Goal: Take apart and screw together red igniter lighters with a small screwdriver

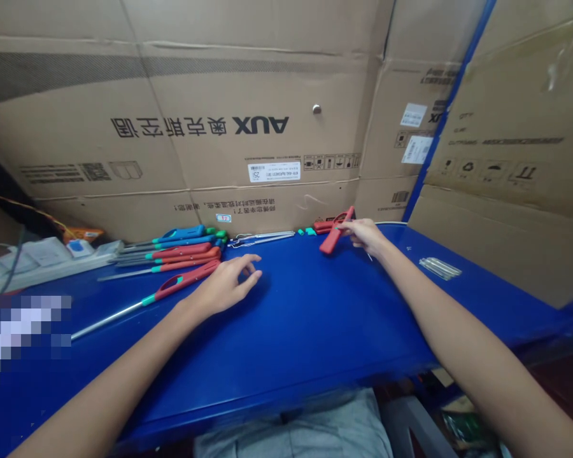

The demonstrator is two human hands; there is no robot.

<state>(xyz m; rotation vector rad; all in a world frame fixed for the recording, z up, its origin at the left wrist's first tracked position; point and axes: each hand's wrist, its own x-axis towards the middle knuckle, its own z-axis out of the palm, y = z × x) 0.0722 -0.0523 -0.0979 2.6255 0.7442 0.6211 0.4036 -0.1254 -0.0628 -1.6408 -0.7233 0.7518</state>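
My right hand [365,235] grips a red lighter handle [332,242] near the back of the table, with no metal tube showing on it. Behind it lies another red handle [321,225]. My left hand [232,280] is over the table with its fingers apart and nothing in them. Beside that hand, a red long-neck lighter [184,280] lies with its silver tube pointing left and toward me. More red lighters [187,252] and blue lighters [184,234] lie in a row beyond it. Between my hands, thin silver rods [270,237] and small green pieces [310,231] lie along the back.
Printed cardboard [210,83] walls the back of the blue table [286,331], and another cardboard panel [506,235] stands at the right. Several silver tubes [440,268] lie at the right. A white power strip [52,261] with plugs occupies the left back.
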